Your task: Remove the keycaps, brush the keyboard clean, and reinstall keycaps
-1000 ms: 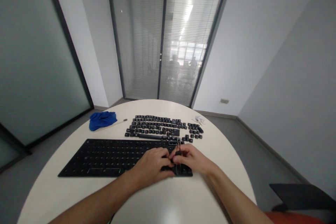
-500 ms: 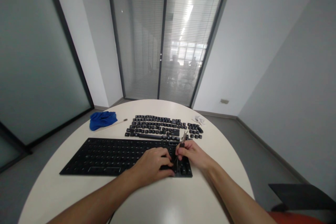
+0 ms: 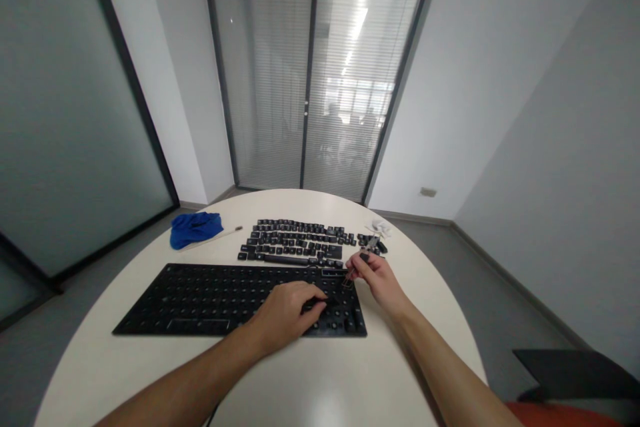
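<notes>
A black keyboard (image 3: 210, 293) lies on the round white table, with most of its keycaps off and bare switches showing. Over its right half is my left hand (image 3: 287, 310), thumb and fingers drawn together in a pinch. Whatever sits between those fingertips is too dark to make out. My right hand (image 3: 377, 277) grips a keycap puller (image 3: 349, 278) above the keyboard's upper right corner. The puller's wire end points down toward the board, and its other end sticks up past the fingers. Several keycaps remain seated at the keyboard's lower right.
Rows of loose black keycaps (image 3: 295, 240) lie behind the keyboard, with a smaller group at their right. A blue cloth (image 3: 196, 230) and a thin brush (image 3: 225, 233) rest at the back left. Crumpled white tissue (image 3: 381, 227) is at the back right. A dark chair part (image 3: 575, 373) stands right of the table.
My right hand has moved up and right with the keycap puller, away from my left hand. The left hand has shifted slightly left, its fingers drawn closer together.
</notes>
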`<state>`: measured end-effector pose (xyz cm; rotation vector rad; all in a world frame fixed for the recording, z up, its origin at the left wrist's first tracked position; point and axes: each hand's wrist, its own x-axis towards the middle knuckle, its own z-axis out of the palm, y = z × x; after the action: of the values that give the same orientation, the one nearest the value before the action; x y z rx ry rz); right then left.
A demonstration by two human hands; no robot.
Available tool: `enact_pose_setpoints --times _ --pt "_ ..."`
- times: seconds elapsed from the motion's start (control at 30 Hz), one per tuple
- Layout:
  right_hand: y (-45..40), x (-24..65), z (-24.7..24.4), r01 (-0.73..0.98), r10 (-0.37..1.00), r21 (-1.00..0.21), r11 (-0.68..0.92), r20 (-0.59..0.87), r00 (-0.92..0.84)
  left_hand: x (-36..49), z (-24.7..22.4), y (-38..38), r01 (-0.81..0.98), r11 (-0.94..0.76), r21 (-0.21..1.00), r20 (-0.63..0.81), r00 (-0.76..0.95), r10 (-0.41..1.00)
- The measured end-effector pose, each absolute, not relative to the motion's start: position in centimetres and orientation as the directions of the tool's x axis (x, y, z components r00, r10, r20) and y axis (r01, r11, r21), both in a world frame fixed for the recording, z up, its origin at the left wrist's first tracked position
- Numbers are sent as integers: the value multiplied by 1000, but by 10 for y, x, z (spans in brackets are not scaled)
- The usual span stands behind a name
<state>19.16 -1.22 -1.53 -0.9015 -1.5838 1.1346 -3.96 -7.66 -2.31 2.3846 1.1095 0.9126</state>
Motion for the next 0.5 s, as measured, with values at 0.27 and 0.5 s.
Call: enact_pose_setpoints --times 0.27,0.5 --pt "-24 187 -8 224 849 -860 458 348 -397 -38 -18 -74 504 -499 705 351 363 863" --pt "-34 185 0 409 783 -752 517 223 -580 -39 -15 -72 494 -492 717 368 331 869"
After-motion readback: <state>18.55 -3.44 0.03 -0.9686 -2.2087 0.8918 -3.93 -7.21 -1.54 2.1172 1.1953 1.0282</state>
